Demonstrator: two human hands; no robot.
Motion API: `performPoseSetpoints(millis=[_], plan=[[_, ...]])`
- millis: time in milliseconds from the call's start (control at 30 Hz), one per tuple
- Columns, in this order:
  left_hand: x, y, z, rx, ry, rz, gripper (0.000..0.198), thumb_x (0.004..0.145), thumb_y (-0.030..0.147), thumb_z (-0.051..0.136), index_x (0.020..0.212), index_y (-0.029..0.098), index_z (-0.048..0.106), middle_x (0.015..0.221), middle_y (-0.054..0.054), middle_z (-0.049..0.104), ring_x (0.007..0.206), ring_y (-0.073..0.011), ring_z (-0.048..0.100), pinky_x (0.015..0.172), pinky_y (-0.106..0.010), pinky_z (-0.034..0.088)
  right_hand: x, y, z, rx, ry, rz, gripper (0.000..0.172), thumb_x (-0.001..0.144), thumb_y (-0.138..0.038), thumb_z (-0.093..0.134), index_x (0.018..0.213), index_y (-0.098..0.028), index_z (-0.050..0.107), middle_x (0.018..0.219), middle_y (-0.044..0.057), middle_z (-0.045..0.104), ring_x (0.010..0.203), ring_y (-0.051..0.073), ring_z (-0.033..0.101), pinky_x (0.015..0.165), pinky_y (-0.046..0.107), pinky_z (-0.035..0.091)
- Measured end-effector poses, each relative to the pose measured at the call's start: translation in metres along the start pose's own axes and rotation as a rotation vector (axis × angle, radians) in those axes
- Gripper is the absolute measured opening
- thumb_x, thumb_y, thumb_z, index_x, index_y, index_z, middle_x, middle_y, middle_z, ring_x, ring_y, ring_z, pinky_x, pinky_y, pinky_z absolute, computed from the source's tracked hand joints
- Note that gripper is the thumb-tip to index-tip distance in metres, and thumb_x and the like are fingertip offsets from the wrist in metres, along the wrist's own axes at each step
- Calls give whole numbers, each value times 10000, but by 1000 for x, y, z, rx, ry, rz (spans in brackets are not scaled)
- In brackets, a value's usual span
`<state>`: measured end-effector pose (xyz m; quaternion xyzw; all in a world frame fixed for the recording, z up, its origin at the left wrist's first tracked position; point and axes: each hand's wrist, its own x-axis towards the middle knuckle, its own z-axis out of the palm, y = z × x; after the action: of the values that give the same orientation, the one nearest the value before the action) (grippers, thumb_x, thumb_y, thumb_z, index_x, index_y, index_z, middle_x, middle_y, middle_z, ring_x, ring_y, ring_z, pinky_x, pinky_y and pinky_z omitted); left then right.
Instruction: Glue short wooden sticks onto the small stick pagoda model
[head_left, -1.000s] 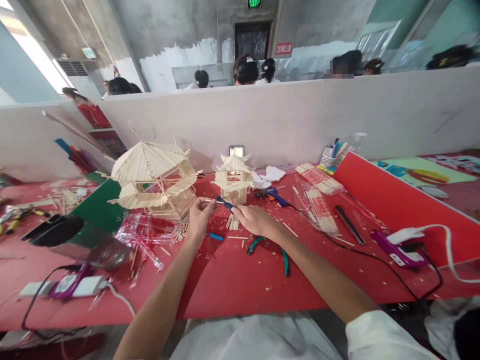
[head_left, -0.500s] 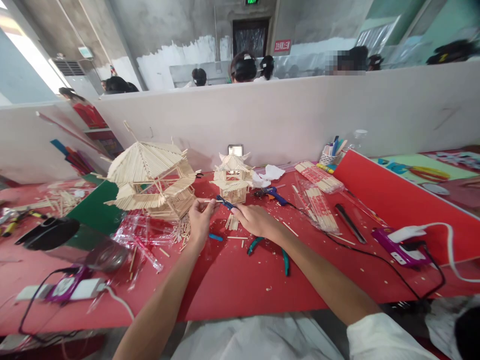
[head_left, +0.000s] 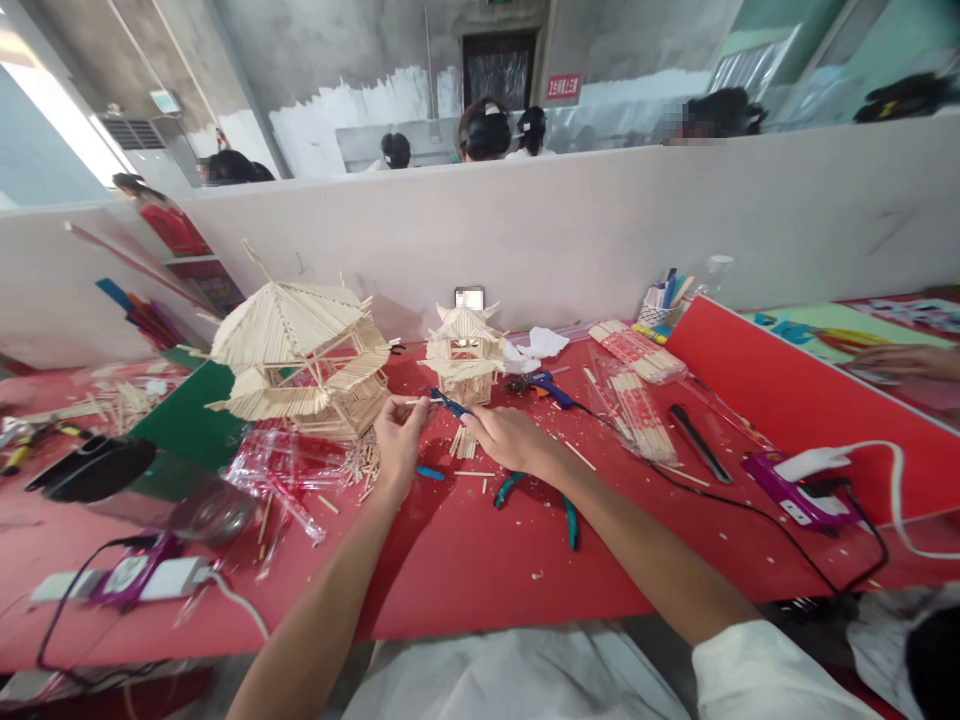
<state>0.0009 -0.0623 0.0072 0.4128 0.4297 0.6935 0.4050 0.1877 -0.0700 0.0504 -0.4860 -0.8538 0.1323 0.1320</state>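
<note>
My left hand (head_left: pixel 398 432) pinches a thin wooden stick (head_left: pixel 414 401) that points right. Closed round dark blue pliers (head_left: pixel 451 404), my right hand (head_left: pixel 504 436) holds their jaws at the stick's right end. Whether the jaws bite into it is too small to tell. Just beyond my hands stands a small stick pavilion (head_left: pixel 463 360) with upturned roof corners. A larger stick pavilion (head_left: pixel 296 350) is at the left. Short cut sticks (head_left: pixel 465 443) lie beneath my hands, and green-handled pliers (head_left: pixel 571 522) lie partly hidden under my right forearm.
A blue glue gun (head_left: pixel 547 386) lies right of the small pavilion, near bundled sticks (head_left: pixel 641 410). A dark bottle (head_left: pixel 142 485) lies at left. Purple power strips (head_left: pixel 802 490) with cables and a red board (head_left: pixel 810 400) are at right. A co-worker's hand (head_left: pixel 900 358) shows far right.
My hands, the stick and the pliers stay almost in place. The view has shifted slightly. A co-worker's hand has come into view at the far right.
</note>
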Motion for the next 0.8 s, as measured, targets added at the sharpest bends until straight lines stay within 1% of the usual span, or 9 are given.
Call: performPoseSetpoints(millis=[267, 433, 633, 700, 800], plan=[[2, 2, -3, 17, -8, -10, 351, 709, 440, 819, 824, 187, 604, 802, -30, 742, 788, -196, 735, 795, -331, 586, 1, 5, -3, -6, -23, -32, 449, 1082, -421, 242, 1234, -204, 605, 931, 79, 767, 875, 236, 716, 666, 275, 332], [2, 4, -3, 36, 7, 16, 348, 707, 436, 822, 815, 186, 605, 788, -26, 737, 769, -192, 730, 779, -325, 587, 0, 3, -5, -5, -24, -27, 444, 1081, -421, 248, 1216, -208, 612, 986, 90, 770, 902, 243, 719, 682, 276, 348], [1, 6, -3, 83, 6, 34, 347, 712, 437, 817, 814, 179, 609, 776, -26, 731, 750, -185, 724, 750, -305, 575, 1, 2, -3, -25, -12, -26, 446, 1076, -423, 261, 1259, -195, 598, 1019, 107, 767, 927, 255, 719, 697, 278, 371], [2, 6, -3, 80, 13, 32, 349, 706, 437, 820, 808, 180, 607, 765, -20, 725, 735, -181, 719, 733, -299, 572, 2, 1, -2, -37, -3, -31, 446, 1076, -421, 258, 1253, -199, 602, 1022, 106, 766, 935, 259, 719, 698, 280, 370], [3, 7, -4, 70, 19, 31, 350, 702, 438, 822, 802, 186, 601, 751, -13, 719, 725, -178, 715, 718, -294, 570, 3, 0, -2, -50, -3, -34, 445, 1075, -422, 255, 1206, -195, 614, 979, 101, 767, 889, 255, 722, 674, 280, 358]])
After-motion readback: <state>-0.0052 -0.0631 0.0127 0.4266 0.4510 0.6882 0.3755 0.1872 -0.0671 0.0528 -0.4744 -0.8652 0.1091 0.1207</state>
